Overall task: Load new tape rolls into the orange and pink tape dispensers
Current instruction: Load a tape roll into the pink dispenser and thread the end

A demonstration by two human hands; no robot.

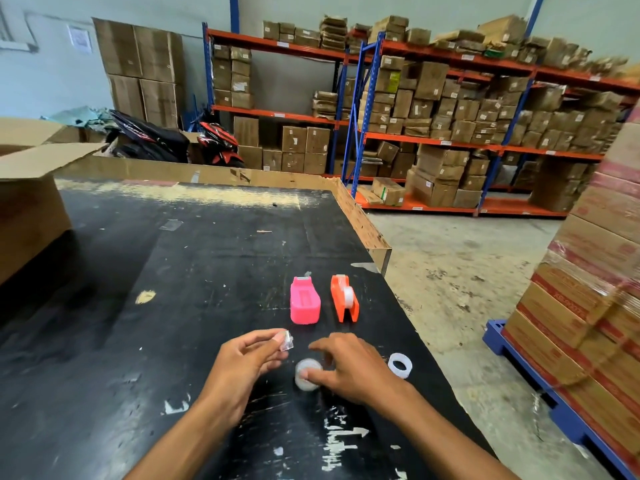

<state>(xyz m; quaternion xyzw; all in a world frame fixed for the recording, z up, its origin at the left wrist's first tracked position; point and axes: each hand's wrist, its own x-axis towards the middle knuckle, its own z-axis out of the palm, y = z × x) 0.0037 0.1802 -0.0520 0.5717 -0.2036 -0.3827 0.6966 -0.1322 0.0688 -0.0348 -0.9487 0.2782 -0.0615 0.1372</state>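
Low in the frame, the left hand (242, 358) pinches a clear scrap (286, 342) while the right hand (349, 367), fingers curled, grips the tape roll (306, 374) on the surface (173, 271); its loose end could restick before reaching the pink dispenser (304, 301) above.

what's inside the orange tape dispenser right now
A clear tape roll sits in the orange tape dispenser, its rim showing through the open side. The dispenser's walls cover the rest of the roll, so the hub is not visible.

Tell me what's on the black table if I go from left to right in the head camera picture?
Open cardboard box → left hand pinching a bit of clear wrapper → pink dispenser → orange dispenser → empty tape ring.
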